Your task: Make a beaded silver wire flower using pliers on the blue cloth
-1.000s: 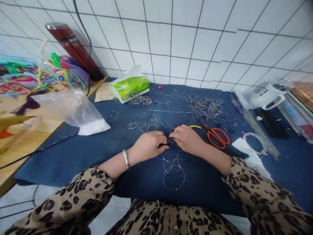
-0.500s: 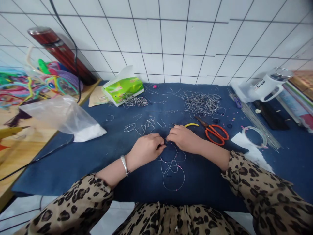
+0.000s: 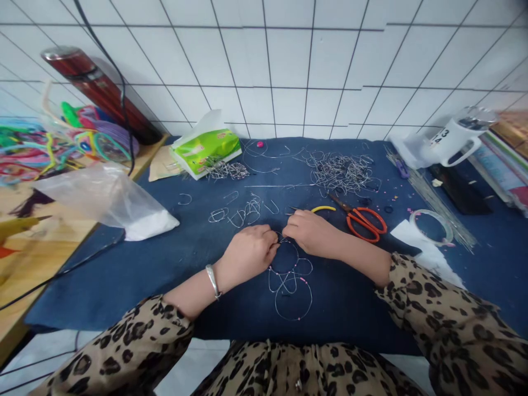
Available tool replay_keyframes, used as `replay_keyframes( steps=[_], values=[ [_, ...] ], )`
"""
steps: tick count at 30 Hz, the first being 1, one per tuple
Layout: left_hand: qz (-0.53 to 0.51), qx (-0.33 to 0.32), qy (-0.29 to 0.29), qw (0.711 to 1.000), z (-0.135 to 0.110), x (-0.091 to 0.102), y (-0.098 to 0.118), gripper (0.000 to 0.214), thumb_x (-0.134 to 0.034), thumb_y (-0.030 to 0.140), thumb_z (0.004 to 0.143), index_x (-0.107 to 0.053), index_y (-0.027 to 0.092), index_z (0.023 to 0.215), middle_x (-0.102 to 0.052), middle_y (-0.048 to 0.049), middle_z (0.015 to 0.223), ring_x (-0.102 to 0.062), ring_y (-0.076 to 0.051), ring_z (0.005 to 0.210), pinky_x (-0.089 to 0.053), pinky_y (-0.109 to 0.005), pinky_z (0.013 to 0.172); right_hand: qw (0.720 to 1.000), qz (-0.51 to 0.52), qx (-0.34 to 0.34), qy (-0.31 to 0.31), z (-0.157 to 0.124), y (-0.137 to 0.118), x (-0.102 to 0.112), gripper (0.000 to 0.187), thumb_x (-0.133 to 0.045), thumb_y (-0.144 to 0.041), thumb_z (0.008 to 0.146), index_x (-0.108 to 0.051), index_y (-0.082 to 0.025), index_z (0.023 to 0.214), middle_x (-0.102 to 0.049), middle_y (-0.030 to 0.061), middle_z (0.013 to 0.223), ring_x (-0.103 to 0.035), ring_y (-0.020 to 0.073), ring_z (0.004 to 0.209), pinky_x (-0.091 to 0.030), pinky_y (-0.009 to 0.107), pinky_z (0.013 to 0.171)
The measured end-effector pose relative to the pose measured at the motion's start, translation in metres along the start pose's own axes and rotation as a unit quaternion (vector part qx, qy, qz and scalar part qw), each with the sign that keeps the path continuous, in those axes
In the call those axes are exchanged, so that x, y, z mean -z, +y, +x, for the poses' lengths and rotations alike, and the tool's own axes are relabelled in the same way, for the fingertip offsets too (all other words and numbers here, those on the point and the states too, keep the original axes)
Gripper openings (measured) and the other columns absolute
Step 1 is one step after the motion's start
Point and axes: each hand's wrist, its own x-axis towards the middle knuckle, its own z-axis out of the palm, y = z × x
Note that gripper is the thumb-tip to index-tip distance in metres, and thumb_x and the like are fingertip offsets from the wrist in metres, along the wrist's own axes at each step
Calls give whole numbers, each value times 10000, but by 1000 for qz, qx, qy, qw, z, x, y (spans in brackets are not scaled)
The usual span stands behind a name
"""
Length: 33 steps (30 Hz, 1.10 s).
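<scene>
A looped wire piece with small pink beads [image 3: 299,279] lies on the blue cloth [image 3: 231,305] in front of me, made of several rings joined together. My left hand [image 3: 252,248] is closed at the upper left of its top ring, fingers pinched on the wire. On the upper right of that ring my right hand [image 3: 304,233] pinches too, with its fingertips close to the left ones. The exact grip point is partly hidden by the fingers. Just beyond the right hand lie pliers with a yellow handle [image 3: 323,209], partly covered by that hand.
Orange-handled scissors [image 3: 366,224] lie right of the pliers. Behind are a tangled wire heap [image 3: 342,173], loose bent wires [image 3: 245,212] and a green tissue pack [image 3: 208,151]. A plastic bag of white material [image 3: 144,223] is left; a wire coil [image 3: 432,226] and white mug [image 3: 456,140] are right.
The left fingers have closed in and turned slightly at the top ring. The beaded wire loops have shifted a little. The right hand stays almost in place; the camera view has tilted slightly.
</scene>
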Motion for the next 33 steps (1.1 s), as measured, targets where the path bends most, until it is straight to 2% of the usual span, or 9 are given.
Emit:
replay_keyframes(
  steps=[5,16,22,27,33],
  values=[
    [6,5,-9,1000,1,1,3,139,-454,193,825,-581,158,779,-553,-47,753,-538,-177,743,-443,-314,715,1000,-24,8,-4,1,-2,1,179,-403,-125,873,-573,-157,825,-522,56,789,-376,177,803,-275,303,723],
    [34,-3,-14,999,3,-1,6,161,-420,184,847,-565,145,788,-558,-60,780,-530,-182,745,-442,-326,727,999,-40,-8,-3,2,-8,5,192,-370,-161,909,-545,-164,828,-523,55,811,-387,183,822,-290,315,736],
    [42,4,-7,999,3,-2,9,131,-442,175,821,-550,144,755,-556,-62,773,-522,-180,728,-439,-322,704,998,-51,-22,-16,-3,-8,9,175,-378,-107,882,-541,-158,841,-532,65,833,-406,191,861,-306,322,754],
    [48,9,-2,999,3,-3,9,127,-444,171,808,-547,145,739,-553,-62,759,-520,-183,718,-433,-326,697,998,-39,-39,-30,-10,-9,11,145,-417,-69,828,-537,-150,838,-537,70,836,-420,190,863,-322,321,765],
    [30,8,-3,1000,4,-2,7,128,-445,164,804,-558,146,748,-550,-56,749,-521,-173,715,-429,-312,699,999,5,-51,-19,-13,-5,13,154,-415,-119,842,-564,-157,855,-536,65,832,-424,181,841,-332,313,763]
  ],
)
